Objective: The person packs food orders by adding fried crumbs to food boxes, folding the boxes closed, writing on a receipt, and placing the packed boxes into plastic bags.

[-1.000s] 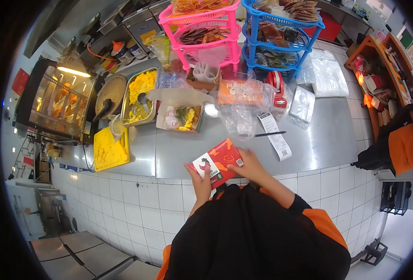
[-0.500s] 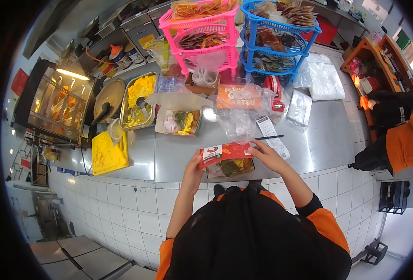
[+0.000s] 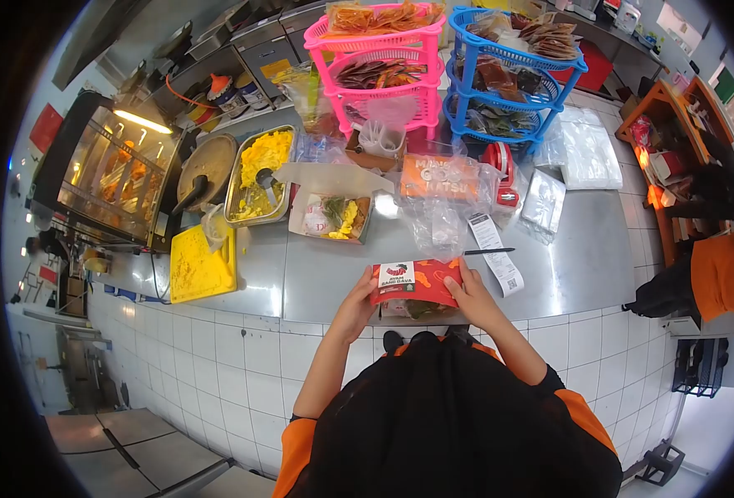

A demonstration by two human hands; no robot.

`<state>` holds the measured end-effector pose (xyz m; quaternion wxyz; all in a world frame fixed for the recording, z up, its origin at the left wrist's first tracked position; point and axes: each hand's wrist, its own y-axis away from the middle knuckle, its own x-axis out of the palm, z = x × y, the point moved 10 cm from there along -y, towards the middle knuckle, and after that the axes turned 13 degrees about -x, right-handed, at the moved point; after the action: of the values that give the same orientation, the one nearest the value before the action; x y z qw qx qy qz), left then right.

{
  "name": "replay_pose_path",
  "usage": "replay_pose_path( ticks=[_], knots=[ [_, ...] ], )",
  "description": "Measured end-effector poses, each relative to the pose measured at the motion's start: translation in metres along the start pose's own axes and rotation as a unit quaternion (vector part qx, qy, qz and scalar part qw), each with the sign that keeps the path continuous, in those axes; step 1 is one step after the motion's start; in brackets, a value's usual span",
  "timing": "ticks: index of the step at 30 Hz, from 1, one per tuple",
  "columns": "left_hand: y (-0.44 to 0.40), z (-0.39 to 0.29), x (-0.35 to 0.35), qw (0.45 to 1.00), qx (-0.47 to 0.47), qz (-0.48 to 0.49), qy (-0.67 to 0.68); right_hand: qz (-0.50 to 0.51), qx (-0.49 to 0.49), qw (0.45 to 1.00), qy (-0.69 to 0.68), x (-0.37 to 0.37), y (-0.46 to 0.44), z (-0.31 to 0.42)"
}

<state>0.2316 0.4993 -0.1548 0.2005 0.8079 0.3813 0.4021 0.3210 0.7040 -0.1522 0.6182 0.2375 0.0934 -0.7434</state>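
A red printed lid [image 3: 435, 282] with a white label belongs to a cardboard food box [image 3: 392, 312] at the counter's front edge. It is partly down, and greens show through the gap at the front. My left hand [image 3: 356, 306] grips the lid's left side. On the right side, my right hand [image 3: 475, 299] holds it with the thumb on top. A second food box [image 3: 310, 213] stands behind to the left, lid raised, with yellow egg, greens and a wrapped white packet inside. Behind my right hand lie a black pen [image 3: 490, 251] and a printed receipt [image 3: 500, 264].
A metal tray of yellow egg [image 3: 265, 155] with a ladle and a yellow cutting board [image 3: 204, 270] are at left. Farther back stand a pink rack [image 3: 379, 91], a blue rack [image 3: 500, 108] and plastic bags [image 3: 587, 149]. Another person's orange sleeve [image 3: 728, 270] shows at right.
Both hands have brought the red lid lower over the box, covering more of the food. The view has shifted slightly, so the counter items appear farther right and lower.
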Motion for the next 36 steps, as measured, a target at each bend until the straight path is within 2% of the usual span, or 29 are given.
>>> replay_pose_path(
  ticks=[2,5,8,10,12,15,18,19,21,22,25,27,29,31,33,36],
  knots=[
    [0.012,-0.009,0.003,0.998,-0.036,-0.038,0.018,0.020,0.022,0.999,-0.021,-0.004,-0.002,0.002],
    [0.003,-0.007,0.000,0.999,-0.036,0.009,0.025,0.028,0.026,0.996,-0.076,-0.004,-0.003,0.002],
    [-0.009,-0.002,0.009,0.996,0.025,0.049,-0.066,0.017,0.002,0.992,-0.124,0.004,-0.002,-0.007],
    [-0.014,0.014,-0.004,0.979,0.008,-0.060,-0.193,0.022,-0.018,0.994,-0.109,0.012,-0.001,-0.016],
    [-0.024,0.029,-0.024,0.939,-0.018,-0.136,-0.315,0.041,-0.035,0.997,-0.060,0.018,0.000,-0.023],
    [-0.019,0.025,-0.018,0.791,0.052,-0.292,-0.536,0.056,-0.077,0.994,0.048,0.027,0.006,-0.003],
    [-0.010,0.013,-0.001,0.803,0.141,-0.260,-0.517,0.052,-0.164,0.984,0.046,0.025,0.000,-0.012],
    [-0.006,0.010,0.000,0.805,0.166,-0.251,-0.512,0.061,-0.214,0.962,0.160,0.020,0.002,0.010],
    [0.005,0.002,0.025,0.656,0.257,-0.235,-0.669,0.078,-0.302,0.871,0.379,0.012,0.006,0.049],
    [0.009,0.000,0.037,0.567,0.299,-0.223,-0.734,0.114,-0.325,0.864,0.367,0.016,0.004,0.052],
    [0.012,-0.007,0.047,0.560,0.356,-0.095,-0.742,0.208,-0.368,0.842,0.336,0.025,0.000,0.061],
    [0.007,-0.007,0.048,0.585,0.298,-0.077,-0.751,0.253,-0.361,0.838,0.322,0.030,0.001,0.064],
    [0.002,-0.004,0.049,0.577,0.261,-0.071,-0.771,0.232,-0.403,0.810,0.359,0.038,0.000,0.058],
    [-0.003,0.003,0.048,0.540,0.244,-0.078,-0.802,0.226,-0.429,0.792,0.371,0.044,-0.001,0.054],
    [-0.007,0.008,0.045,0.532,0.255,-0.054,-0.806,0.233,-0.442,0.788,0.361,0.048,0.000,0.048],
    [-0.014,0.011,0.036,0.524,0.253,0.004,-0.813,0.276,-0.409,0.810,0.315,0.048,-0.003,0.037]
  ],
)
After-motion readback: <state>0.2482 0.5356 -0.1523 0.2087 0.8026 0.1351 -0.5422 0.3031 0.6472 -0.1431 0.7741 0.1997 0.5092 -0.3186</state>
